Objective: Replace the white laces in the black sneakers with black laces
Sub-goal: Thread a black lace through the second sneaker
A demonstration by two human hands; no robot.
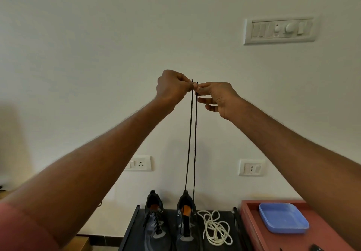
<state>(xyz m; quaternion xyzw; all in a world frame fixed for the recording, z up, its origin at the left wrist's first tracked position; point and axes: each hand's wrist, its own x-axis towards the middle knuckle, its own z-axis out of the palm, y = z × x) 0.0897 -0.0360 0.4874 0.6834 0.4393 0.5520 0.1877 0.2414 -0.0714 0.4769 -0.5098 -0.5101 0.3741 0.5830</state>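
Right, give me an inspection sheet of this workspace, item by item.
Surface: black mat-topped table holding the shoes; red wooden tray to its right.
Job's things: two black sneakers, left sneaker already laced black, right sneaker with both black lace ends pulled up taut; white laces lying loose in a heap beside it.
Clutter: blue plastic dish on the tray; a dark object at the tray's bottom edge, unclear.
Grippers: left hand and right hand each pinch a lace end.
Cables: nothing seen.
Surroundings: white wall with switch panel, two sockets.
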